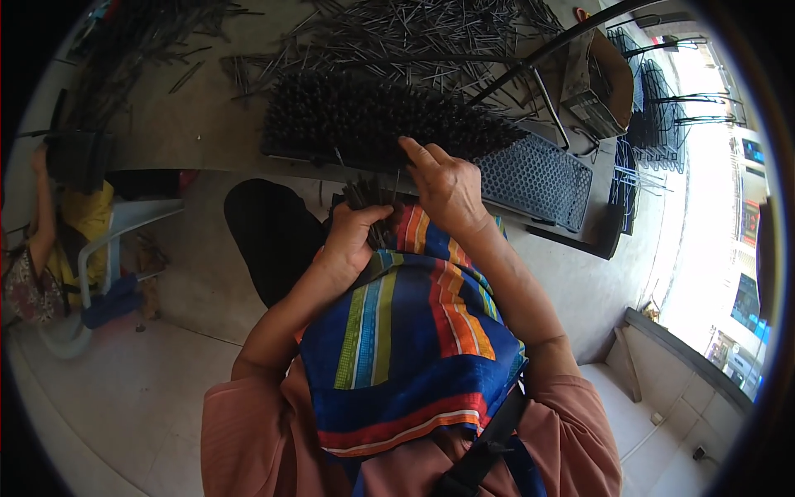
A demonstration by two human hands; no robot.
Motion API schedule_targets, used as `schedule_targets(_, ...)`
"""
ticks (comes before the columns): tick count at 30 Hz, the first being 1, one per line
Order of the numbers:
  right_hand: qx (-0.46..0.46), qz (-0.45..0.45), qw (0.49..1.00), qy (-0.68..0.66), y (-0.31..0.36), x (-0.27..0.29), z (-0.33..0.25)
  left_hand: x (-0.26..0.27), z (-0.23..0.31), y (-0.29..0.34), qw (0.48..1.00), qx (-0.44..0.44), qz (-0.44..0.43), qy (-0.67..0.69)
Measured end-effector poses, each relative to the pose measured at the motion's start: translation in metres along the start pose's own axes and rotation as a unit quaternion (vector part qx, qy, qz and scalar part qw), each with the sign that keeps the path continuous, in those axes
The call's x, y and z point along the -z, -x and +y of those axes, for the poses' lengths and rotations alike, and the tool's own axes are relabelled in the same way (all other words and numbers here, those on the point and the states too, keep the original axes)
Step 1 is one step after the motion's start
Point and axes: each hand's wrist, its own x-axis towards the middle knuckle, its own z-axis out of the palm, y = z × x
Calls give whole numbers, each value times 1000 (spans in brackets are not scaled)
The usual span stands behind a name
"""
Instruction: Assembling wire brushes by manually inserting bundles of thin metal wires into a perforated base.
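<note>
My left hand [352, 234] grips thin rods [364, 195] by the tray's [538, 180] near edge, probably light, stiff, best pinched near the tip; whether my curled right hand [451, 190] holds one, I cannot tell.

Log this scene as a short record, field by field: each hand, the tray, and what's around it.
Left hand: grips a bundle of thin, dark rods
Right hand: raised beside the bundle, fingers bent; whether it pinches a rod is unclear
Tray: grey, rectangular honeycomb-holed tray, right end bare, the rest crowded with upright dark rods
Behind tray: loose heap of dark rods
Right of heap: open brown cardboard box
Lap: blue cloth with multicoloured stripes
Far left: another person's bare arm
</note>
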Motion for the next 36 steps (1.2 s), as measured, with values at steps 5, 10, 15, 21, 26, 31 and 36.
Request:
schedule_targets(5, 15, -19, 1000, -15, 1, -2, 2, 0, 1, 1, 1000, -8, -13, -5)
schedule_targets(10, -44, 3, 999, -2, 14, -9, 6, 1, 5, 3, 999, -23, -16, -31)
schedule_targets(15, -51, 70, 992, -94, 23, -5, 5, 0, 3, 5, 1000, -2, -6, -14)
schedule_targets(21, -304, -102, 812, -487, 30, -7, 11, -20, 8, 11, 993, 10, -68, -99)
schedule_targets(26, -326, -80, 812, -478, 27, 4, 17, -15, -2, 5, 998, -9, -23, -51)
schedule_targets(31, -241, 145, 861, -424, 19, 8, 18, -19, -3, 9, 994, -8, 13, -104)
schedule_targets(36, -91, 149, 950, -259, 14, 10, 21, -21, -4, 7, 993, -44, 1, -108)
